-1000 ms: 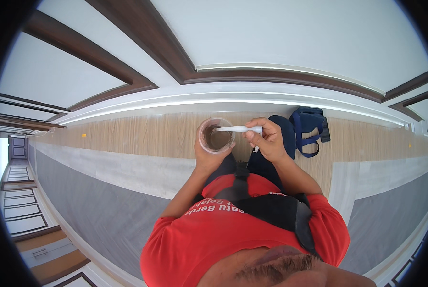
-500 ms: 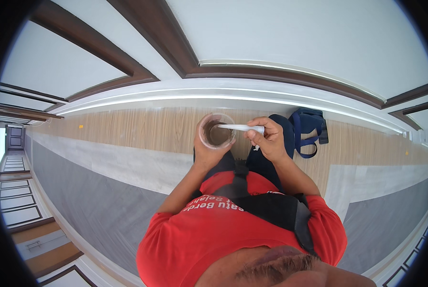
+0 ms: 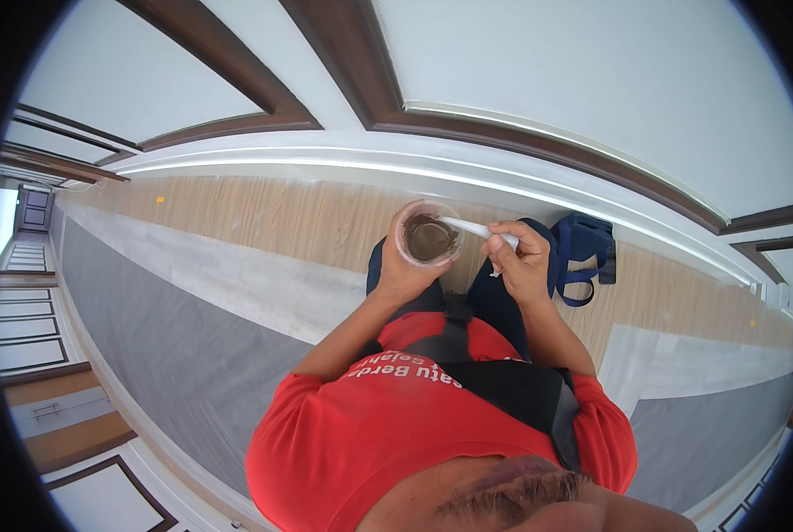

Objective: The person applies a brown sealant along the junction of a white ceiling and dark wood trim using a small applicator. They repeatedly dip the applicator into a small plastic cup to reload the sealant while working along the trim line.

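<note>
A clear round plastic cup holds thick brown, paint-like liquid, with smears up its inner wall. My left hand is wrapped around the cup's left and near side. In my right hand is a white tapered stick, pinched at its thick end. Its thin end reaches over the cup's right rim, and the tip touches the brown smears near the far inner wall. A small white bit shows below my right fingers; what it belongs to I cannot tell. Both hands are above my bent knees.
A dark blue bag with a looped strap lies on the wood-look floor right of my knee. Ahead runs a white wall with dark brown moulding. Grey flooring stretches behind me on both sides.
The cup and both hands have shifted slightly right in view. The stick now slants, its tip nearer the far rim instead of over the cup's middle. More of the brown liquid shows.
</note>
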### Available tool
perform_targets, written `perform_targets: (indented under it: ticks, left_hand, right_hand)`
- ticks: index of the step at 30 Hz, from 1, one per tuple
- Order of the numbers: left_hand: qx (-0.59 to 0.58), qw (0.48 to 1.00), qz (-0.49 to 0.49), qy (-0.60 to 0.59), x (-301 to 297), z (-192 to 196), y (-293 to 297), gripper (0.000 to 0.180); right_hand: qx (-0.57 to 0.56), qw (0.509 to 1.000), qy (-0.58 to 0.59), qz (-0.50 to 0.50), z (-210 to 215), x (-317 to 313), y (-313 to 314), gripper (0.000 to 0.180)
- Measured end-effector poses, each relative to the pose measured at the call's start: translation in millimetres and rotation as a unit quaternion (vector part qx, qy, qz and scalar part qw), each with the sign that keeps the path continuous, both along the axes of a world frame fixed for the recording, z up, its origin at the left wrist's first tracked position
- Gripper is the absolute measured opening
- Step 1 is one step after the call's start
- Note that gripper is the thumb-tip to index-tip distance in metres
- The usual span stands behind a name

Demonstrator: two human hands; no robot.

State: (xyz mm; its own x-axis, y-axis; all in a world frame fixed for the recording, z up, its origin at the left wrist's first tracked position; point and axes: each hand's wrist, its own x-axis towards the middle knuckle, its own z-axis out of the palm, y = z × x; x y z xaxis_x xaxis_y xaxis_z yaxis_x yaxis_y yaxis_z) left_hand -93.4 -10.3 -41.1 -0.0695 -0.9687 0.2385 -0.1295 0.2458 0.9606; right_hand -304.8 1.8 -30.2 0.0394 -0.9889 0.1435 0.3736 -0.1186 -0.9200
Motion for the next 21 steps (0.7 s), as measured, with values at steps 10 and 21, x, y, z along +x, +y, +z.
perform_targets:
  ticks: [10,21]
  left_hand:
    - [-0.004,1.000,0.006,0.002,-5,-5,-1,0.091]
    - [-0.022,1.000,0.020,-0.001,-4,11,-7,0.089]
  right_hand:
    - [0.021,0.999,-0.019,0.019,0,-3,4,0.029]
    - [-0.009,0.996,-0.076,0.048,8,3,-13,0.027]
